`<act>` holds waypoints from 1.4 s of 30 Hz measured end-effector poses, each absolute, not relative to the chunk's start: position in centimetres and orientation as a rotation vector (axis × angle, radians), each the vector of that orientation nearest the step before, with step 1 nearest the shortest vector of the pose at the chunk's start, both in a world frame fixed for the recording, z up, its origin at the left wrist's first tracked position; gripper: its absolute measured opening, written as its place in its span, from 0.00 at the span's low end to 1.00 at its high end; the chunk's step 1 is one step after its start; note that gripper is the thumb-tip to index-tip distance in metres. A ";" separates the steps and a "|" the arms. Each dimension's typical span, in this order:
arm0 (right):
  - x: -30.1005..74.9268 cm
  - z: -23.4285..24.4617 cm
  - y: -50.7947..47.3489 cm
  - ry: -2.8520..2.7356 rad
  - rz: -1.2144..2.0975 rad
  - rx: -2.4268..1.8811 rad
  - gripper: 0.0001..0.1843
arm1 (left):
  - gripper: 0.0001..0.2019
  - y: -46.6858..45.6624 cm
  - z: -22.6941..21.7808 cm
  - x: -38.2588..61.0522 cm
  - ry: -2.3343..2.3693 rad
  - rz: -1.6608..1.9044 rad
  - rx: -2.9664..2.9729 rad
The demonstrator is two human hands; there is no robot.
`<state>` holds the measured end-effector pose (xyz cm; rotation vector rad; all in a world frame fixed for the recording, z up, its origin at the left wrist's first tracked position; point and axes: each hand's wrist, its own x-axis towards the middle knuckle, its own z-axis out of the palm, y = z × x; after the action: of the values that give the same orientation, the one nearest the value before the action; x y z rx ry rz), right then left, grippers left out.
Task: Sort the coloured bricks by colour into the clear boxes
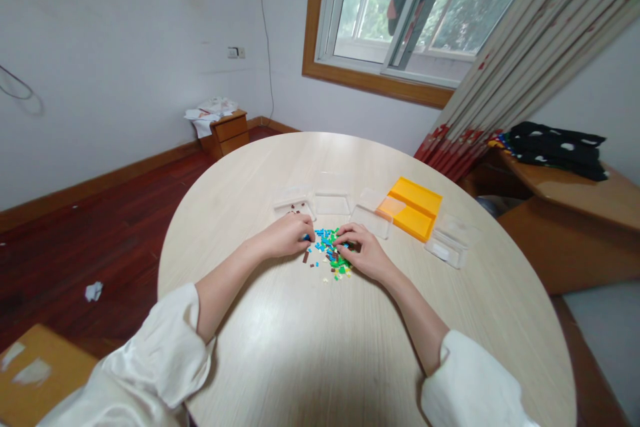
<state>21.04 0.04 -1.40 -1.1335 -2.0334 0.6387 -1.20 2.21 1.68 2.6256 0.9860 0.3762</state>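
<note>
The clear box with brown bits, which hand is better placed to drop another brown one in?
Probably the left hand: it is right by the clear box, while the right hand is farther off, across the little bricks.

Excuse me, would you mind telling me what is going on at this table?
A person has both hands at a pile of small coloured pieces on the round table. The left hand is at the pile's left edge, the right hand at its right; whether either grips a piece is unclear. Just beyond the left hand, a clear plastic box holds a few brown pieces. A yellow-orange tray lies farther right.
</note>
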 end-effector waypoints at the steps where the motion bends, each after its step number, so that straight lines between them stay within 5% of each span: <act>1: 21.0 -1.4 0.1 -2.034 0.636 -1.135 0.05 | 0.09 2.3 1.6 -1.2 0.984 0.376 2.635; 27: 20.8 -1.4 0.0 -2.076 0.661 -1.140 0.05 | 0.04 1.4 1.6 -0.4 1.063 0.695 2.408; 42: 21.3 -0.8 -0.4 -2.130 0.684 -1.110 0.11 | 0.10 1.7 1.2 -0.4 1.068 0.689 2.356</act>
<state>21.29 -0.37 -0.79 -1.1103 -2.1304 0.6837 -0.41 1.72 1.22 2.3563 1.0681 0.6893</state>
